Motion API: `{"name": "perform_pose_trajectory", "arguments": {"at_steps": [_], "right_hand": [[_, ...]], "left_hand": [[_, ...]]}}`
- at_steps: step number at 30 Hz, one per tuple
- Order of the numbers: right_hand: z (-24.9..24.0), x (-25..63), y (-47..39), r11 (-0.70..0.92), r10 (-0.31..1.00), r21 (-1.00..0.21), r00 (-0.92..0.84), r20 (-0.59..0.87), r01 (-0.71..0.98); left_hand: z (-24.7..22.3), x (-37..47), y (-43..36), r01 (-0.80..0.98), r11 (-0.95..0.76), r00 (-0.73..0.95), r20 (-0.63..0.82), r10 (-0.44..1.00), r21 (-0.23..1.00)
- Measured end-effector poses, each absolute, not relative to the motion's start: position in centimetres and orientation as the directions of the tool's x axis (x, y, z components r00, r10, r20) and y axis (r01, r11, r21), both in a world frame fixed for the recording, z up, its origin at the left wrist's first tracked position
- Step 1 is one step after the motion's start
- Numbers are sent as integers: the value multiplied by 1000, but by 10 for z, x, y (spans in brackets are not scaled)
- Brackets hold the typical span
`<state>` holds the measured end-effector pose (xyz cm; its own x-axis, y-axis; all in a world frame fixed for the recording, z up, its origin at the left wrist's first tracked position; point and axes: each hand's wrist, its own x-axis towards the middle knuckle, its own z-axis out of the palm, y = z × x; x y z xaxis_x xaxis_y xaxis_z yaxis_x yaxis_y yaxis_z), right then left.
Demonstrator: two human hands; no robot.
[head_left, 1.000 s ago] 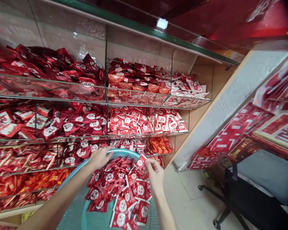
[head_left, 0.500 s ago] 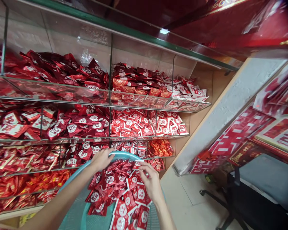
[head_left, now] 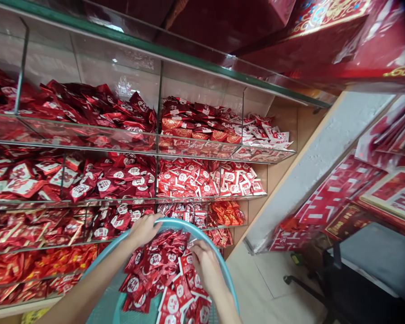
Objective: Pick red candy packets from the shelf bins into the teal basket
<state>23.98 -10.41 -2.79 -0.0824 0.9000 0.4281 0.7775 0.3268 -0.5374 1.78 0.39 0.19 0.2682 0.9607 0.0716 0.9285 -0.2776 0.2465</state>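
Centrally, lower half of frame: teal basket, holding dark red pkts w/ round white labels and white-edged pkts. L hand, lower left of centre: thumb and fingers closed over the far rim. R hand, lower centre: fingers bent and bunched at the upper right of the pile; whether a pkt is pinched btwn them cannot be told, as the fingertips are partly hidden.

Technique (judged): the rim is best steadied by L hand w/ light, even pressure, so that the basket does not tip or rub the glass shelves behind. R hand does best w/ a low approach, thumb and index on the flat edge of one pkt; pulling at the middle may crumple the film or drag neighbours along. White-edged pkts overlap, so a small sideways slide prob. frees one more cleanly than a straight lift.

Orientation: basket mouth faces up, toward the viewer; its near side is cut off by the bottom of frame, so the long axis is n/d. The pile runs from upper centre toward bottom of frame. Dark red pkts lie at mixed angles, labels mostly up; the white-edged pkt at lower centre lies face up, top end leaning slightly R, approx. upright in frame.
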Motion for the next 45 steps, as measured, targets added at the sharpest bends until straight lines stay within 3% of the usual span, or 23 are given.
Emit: {"name": "perform_pose_trajectory", "arguments": {"at_steps": [3, 14, 22, 26, 32, 41, 45], "right_hand": [[-24, 237, -103, 345, 896, -456, -143, 420, 821], [91, 220, -47, 527, 755, -477, -130, 643, 703], [136, 155, 39, 393, 751, -323, -98, 653, 861], [142, 128, 67, 222, 843, -375, 16, 537, 900], [140, 125, 80, 178, 854, -478, 107, 510, 860], [133, 168, 64, 330, 773, -602, 158, 615, 727], [124, 189, 34, 505, 704, -637, 149, 694, 582]], "left_hand": [[0, 17, 4, 929, -265, 255, 71, 964, 257], [-1, 13, 3, 917, -216, 208, 60, 976, 336], [-5, 10, 5, 910, -192, 188, 48, 981, 367], [-9, 8, 7, 910, -204, 192, 69, 979, 362], [-14, 6, 9, 901, -224, 205, 90, 975, 371], [-11, 6, 7, 895, -231, 218, 79, 973, 383], [-9, 7, 6, 893, -221, 212, 69, 975, 392]]}}
